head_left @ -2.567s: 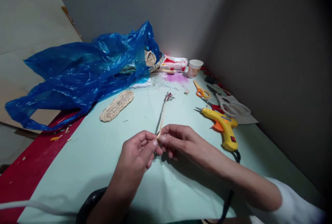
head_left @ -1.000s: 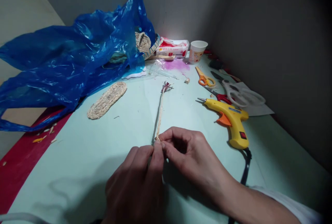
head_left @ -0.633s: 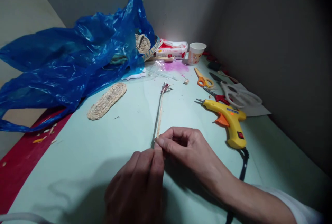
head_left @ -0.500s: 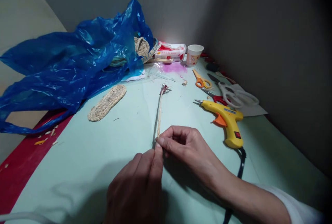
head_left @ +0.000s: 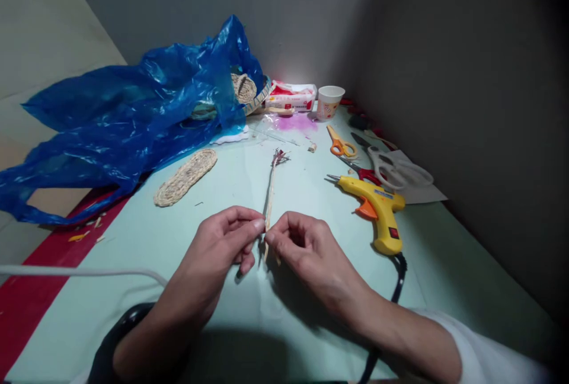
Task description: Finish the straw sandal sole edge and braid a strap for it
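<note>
A thin straw-coloured stem (head_left: pixel 271 188), with dark reddish frayed strands at its far end, points away from me over the pale green table cover (head_left: pixel 213 325). My left hand (head_left: pixel 226 239) pinches it from the left between thumb and forefinger. From the right, my right hand (head_left: pixel 306 248) pinches the stem just beside the left fingertips. The near end of the stem sticks out a little below both pinches. To the left lies an oval woven straw sole (head_left: pixel 186 178). A yellow glue gun (head_left: pixel 377 209) lies on its side, right of my right hand.
A crumpled blue plastic bag (head_left: pixel 146 99) fills the back left, with a coiled straw piece (head_left: pixel 243 88) at its mouth. A tissue pack (head_left: pixel 291 96) and a paper cup (head_left: pixel 329 102) stand behind. Orange scissors (head_left: pixel 341 146) and white-handled scissors (head_left: pixel 391 168) lie at right.
My left hand has turned and moved up and left, from below the stem to its left side. The stem's near end now shows. My right hand stays pinched on the stem.
</note>
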The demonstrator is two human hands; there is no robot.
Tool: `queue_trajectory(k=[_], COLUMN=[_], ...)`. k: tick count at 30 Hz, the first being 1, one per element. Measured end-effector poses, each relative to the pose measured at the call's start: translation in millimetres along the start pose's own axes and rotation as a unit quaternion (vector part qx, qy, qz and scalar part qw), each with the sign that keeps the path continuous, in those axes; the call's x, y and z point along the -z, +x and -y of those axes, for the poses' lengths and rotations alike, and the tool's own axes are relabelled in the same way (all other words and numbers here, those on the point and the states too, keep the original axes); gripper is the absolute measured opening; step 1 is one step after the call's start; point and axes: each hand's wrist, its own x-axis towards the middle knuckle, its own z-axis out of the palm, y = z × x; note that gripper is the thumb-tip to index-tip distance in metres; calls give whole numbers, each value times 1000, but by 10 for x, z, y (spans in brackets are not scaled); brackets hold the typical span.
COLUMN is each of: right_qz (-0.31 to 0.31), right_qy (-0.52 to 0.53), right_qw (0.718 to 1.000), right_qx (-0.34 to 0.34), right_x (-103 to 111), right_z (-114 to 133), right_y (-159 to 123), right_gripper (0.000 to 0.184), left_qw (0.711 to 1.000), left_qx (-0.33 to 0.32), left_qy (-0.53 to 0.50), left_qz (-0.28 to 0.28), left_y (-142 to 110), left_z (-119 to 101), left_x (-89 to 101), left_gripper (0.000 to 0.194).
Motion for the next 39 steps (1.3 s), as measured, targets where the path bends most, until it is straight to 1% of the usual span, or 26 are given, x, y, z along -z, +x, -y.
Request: queue_trajectory(k=[3,6,8,10,14,17,21,25,29,31,34,36,37,39], right_qz=[-17,12,32,38,45,63,84,90,37,16,-12,-31,-41,-64], right_qy=[-3,22,41,60,86,81,49,-20,-124,-150,-174,-215,-249,-340], right_qw=[1000,999,999,997,995,992,993,995,991,986,980,970,961,927], right_qx=[16,26,15,-2,-40,-70,-60,-34,39,72,93,105,115,143], right_x=[0,9,16,19,7,-4,-8,8,58,99,195,291,346,464], right_z=[-16,-32,-29,-9,45,43,-27,-54,-9,10,44,110,163,304], right_y=[-7,-14,-18,-23,-32,-33,-46,-66,-43,-9,52,97,125,214], right_gripper=[19,20,20,19,24,26,23,25,22,22,22,24,24,23], left_qw=[997,993,991,988,986,983,983,988,992,994,998,999,999,998], left_qx=[23,35,46,61,76,79,80,65,64,61,51,44,40,26], left_qy=[-63,-104,-120,-133,-137,-153,-148,-129,-104,-81,-30,4,19,44], left_qz=[31,37,44,57,55,62,74,53,35,31,23,27,28,23], left_y=[33,24,21,26,44,47,34,33,65,86,110,119,121,125], left_z=[16,-12,-31,-33,8,48,73,75,60,40,-4,-34,-46,-63], left_x=[-57,-81,-74,-57,-22,0,26,48,76,96,137,175,198,254], left_gripper=[18,14,16,19,15,16,21,25,25,25,25,29,33,40])
